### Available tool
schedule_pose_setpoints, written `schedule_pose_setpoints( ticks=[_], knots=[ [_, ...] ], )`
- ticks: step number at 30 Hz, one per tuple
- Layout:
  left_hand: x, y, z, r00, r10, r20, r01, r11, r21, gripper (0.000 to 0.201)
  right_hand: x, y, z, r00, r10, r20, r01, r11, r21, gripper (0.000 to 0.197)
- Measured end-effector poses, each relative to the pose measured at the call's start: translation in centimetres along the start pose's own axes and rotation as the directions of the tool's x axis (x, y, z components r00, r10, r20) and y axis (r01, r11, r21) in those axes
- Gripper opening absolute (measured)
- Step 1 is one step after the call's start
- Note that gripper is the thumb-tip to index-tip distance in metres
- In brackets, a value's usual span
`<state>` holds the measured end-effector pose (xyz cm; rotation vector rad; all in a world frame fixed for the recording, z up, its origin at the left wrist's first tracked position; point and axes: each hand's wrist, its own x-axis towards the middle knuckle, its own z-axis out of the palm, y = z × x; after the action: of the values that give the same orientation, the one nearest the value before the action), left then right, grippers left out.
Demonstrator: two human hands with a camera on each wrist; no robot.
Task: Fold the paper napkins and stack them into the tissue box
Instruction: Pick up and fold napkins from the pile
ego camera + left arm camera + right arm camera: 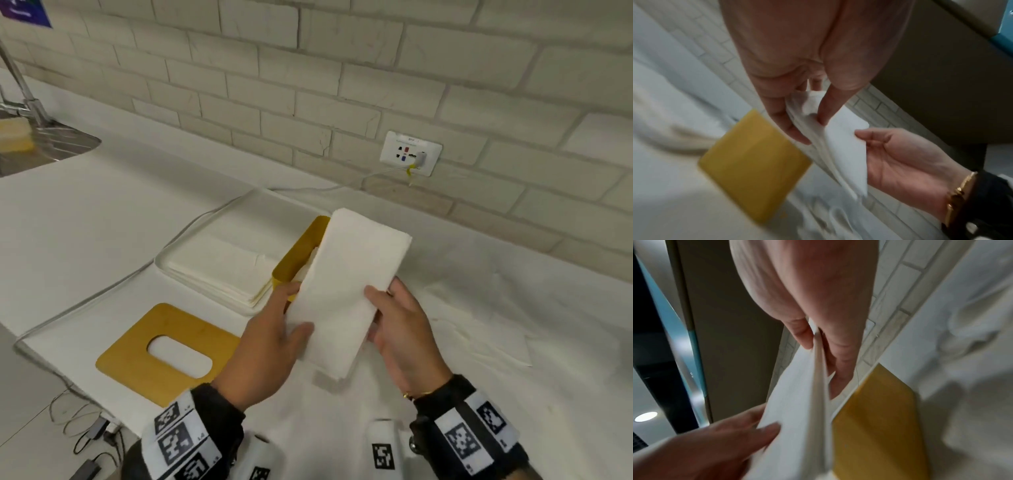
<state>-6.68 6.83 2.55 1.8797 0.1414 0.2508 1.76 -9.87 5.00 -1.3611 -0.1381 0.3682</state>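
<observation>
Napkin (pixel 346 291) folded into long strip, held in air above counter (pixel 102 212), far end over box (pixel 301 253). Long axis runs from near edge up-right toward wall. Bare counter left and right; tray (pixel 205 246) just left of box, lid (pixel 144 356) flat near front edge. Left hand (pixel 270 342) pinches left edge, thumb on top. Right hand (pixel 400 329) grips right edge, fingers curled beneath.

Tissue box (pixel 301 246) mostly hidden behind folded napkin (pixel 346 291), its contents unclear, sink (pixel 51 144) cut off at left edge
</observation>
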Motion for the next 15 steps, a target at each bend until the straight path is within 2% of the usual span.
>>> schedule_pose_setpoints(
  ticks=[5,7,10,12,15],
  knots=[
    [6.3,2.0,-4.3,0.994,0.041,-0.105,-0.026,0.990,0.137,0.042,6.7,-4.9,0.6,0.986,-0.130,-0.101,0.115,0.984,-0.137,0.006],
    [8.8,2.4,-5.0,0.994,0.061,-0.093,-0.045,0.984,0.171,0.047,9.3,-6.3,1.2,0.978,-0.163,-0.129,0.132,0.966,-0.220,0.009],
    [11.8,2.3,-5.0,0.997,0.076,-0.003,-0.073,0.973,0.217,0.059,12.8,-7.0,1.6,0.961,-0.212,-0.179,0.133,0.919,-0.371,0.011],
    [13.4,1.6,-4.5,0.995,0.053,0.082,-0.073,0.959,0.273,0.061,15.1,-6.4,1.2,0.949,-0.241,-0.204,0.094,0.832,-0.546,0.014],
    [15.3,0.5,-3.4,0.966,-0.083,0.243,-0.046,0.876,0.481,0.047,18.0,-4.3,0.2,0.958,-0.187,-0.215,-0.073,0.568,-0.820,0.007]
  ],
)
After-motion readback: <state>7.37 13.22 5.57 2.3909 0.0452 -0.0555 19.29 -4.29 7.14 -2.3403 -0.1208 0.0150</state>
